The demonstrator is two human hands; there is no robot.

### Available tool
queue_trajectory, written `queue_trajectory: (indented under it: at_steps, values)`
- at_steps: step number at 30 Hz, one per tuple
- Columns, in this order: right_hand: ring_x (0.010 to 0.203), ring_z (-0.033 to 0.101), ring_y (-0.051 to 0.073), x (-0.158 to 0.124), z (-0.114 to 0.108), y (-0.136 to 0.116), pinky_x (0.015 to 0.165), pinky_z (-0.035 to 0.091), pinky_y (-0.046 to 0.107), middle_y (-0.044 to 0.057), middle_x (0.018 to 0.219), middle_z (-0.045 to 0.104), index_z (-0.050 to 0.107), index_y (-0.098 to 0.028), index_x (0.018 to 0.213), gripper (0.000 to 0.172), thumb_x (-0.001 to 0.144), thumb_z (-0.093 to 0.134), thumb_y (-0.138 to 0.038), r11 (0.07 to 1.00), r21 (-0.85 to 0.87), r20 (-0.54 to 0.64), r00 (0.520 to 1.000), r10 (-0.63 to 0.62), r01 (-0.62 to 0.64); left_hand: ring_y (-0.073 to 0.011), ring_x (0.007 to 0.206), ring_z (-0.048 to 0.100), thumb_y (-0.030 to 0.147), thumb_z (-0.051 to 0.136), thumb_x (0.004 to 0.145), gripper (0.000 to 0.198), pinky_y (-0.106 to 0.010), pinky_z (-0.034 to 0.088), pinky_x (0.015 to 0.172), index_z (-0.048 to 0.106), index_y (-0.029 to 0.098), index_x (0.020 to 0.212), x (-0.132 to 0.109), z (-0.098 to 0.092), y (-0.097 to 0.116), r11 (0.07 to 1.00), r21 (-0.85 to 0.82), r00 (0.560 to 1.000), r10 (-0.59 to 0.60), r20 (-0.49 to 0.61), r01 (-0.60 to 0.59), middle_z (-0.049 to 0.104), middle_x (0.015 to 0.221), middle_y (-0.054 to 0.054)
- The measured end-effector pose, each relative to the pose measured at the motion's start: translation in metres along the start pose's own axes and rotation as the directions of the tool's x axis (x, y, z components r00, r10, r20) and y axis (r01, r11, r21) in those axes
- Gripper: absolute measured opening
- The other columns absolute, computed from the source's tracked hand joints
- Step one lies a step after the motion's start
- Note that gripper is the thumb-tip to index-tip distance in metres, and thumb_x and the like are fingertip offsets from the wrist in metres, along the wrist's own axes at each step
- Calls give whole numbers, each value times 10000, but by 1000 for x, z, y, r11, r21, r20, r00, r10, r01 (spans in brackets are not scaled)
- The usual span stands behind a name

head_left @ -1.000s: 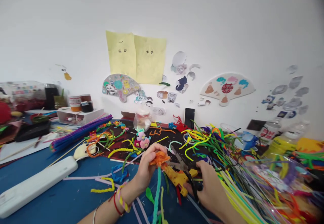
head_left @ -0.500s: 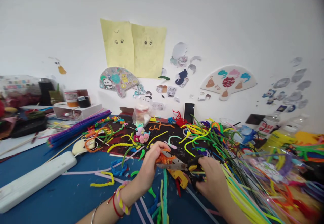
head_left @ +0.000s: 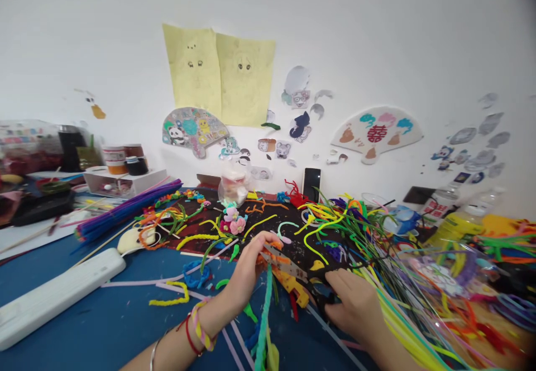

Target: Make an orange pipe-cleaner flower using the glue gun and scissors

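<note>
My left hand [head_left: 250, 267] is closed, its fingertips pinching a small orange pipe-cleaner piece [head_left: 274, 245]. In my right hand [head_left: 354, 295] are scissors [head_left: 295, 271] with dark handles, the fingers wrapped round the grips. Their blades point left and lie parted at the orange piece, close to my left fingertips. Whether they touch the fuzzy strand I cannot tell. Just below the blades lies a yellow glue gun [head_left: 296, 290], partly hidden by them. A teal pipe cleaner [head_left: 263, 326] runs down toward me from under my left hand.
A white bar-shaped case [head_left: 62, 295] lies on the blue table at left. Purple and blue pipe cleaners [head_left: 129, 210] are bundled behind it. Pink and lilac fuzzy flowers [head_left: 233, 221] stand mid-table. Long yellow-green pipe cleaners [head_left: 397, 326] spread beside my right arm. A phone [head_left: 311, 185] leans against the wall.
The scissors have tilted, with their tips now higher, and the blades are spread wider around the orange piece. My left hand has shifted slightly left. The teal pipe cleaner now slants leftward.
</note>
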State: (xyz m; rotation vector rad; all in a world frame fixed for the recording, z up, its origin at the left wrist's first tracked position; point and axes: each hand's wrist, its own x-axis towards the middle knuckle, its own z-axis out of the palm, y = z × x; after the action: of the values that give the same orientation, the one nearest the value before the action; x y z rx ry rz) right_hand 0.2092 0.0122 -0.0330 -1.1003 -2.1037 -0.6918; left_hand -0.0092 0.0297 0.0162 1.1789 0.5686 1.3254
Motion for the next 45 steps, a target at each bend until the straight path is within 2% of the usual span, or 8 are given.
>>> queue_trajectory:
  at_steps: [5, 11, 15, 18, 27, 36, 41, 45]
  values:
    - [497, 421, 162, -5, 3, 2, 521, 261, 286, 3, 496, 446, 464, -217, 582, 149, 639, 415, -88, 999, -20, -4, 999, -33, 33, -147, 654, 507, 437, 403, 844, 335, -235, 401, 583, 588, 170, 761, 4, -3, -4, 999, 22, 999, -22, -49, 23, 582, 779, -21]
    - [568, 493, 175, -2, 9, 3, 536, 299, 270, 25, 602, 532, 476, -203, 713, 21, 721, 495, -205, 995, -22, 126, 987, 96, -94, -159, 702, 557, 454, 416, 843, 368, -228, 407, 590, 644, 167, 807, 4, -1, -4, 988, -84, 991, -132, -37, 128, 639, 807, -27]
    - [671, 495, 216, 6, 5, 0, 591, 332, 291, 59, 738, 557, 455, -197, 777, 193, 695, 571, -326, 986, -31, 219, 961, 167, -164, -165, 763, 574, 416, 422, 854, 356, -232, 421, 666, 666, 157, 836, 0, 3, 5, 984, -50, 984, -175, -31, 174, 655, 840, -30]
    - [681, 470, 226, 10, 1, -1, 611, 321, 308, 53, 734, 542, 445, -201, 745, 166, 673, 571, -283, 978, -83, 249, 947, 204, -189, -175, 791, 584, 413, 425, 855, 369, -244, 421, 710, 680, 148, 880, -2, 4, 10, 977, -13, 976, -213, -43, 212, 667, 853, -40]
    - [689, 458, 222, 8, 1, 5, 641, 293, 320, 46, 709, 551, 467, -203, 712, 146, 585, 509, -145, 967, -146, 235, 942, 239, -209, -161, 837, 576, 414, 385, 874, 406, -202, 357, 590, 683, 162, 985, 2, -1, 6, 941, -10, 941, -339, 13, 339, 688, 980, -55]
    - [753, 476, 243, 9, 2, 1, 672, 321, 331, 71, 778, 570, 481, -193, 756, 207, 553, 502, -164, 968, -140, 218, 947, 235, -208, -134, 716, 551, 418, 446, 842, 363, -204, 361, 594, 697, 172, 933, -4, 2, 5, 904, 3, 902, -427, 57, 428, 688, 847, -52]
    - [843, 473, 271, 9, 0, 1, 741, 341, 357, 114, 893, 579, 508, -169, 833, 296, 537, 508, -169, 965, -163, 202, 951, 235, -204, -164, 834, 569, 369, 443, 853, 332, -232, 387, 690, 682, 196, 1003, -7, 1, 8, 885, 54, 866, -465, 186, 463, 681, 949, -59]
    - [785, 466, 253, 8, -4, 3, 701, 338, 354, 104, 842, 580, 515, -174, 778, 242, 536, 505, -154, 970, -163, 165, 965, 206, -179, -207, 959, 565, 347, 410, 869, 360, -284, 391, 791, 658, 177, 1067, -7, -1, 7, 874, 10, 839, -469, 277, 485, 664, 1036, -87]
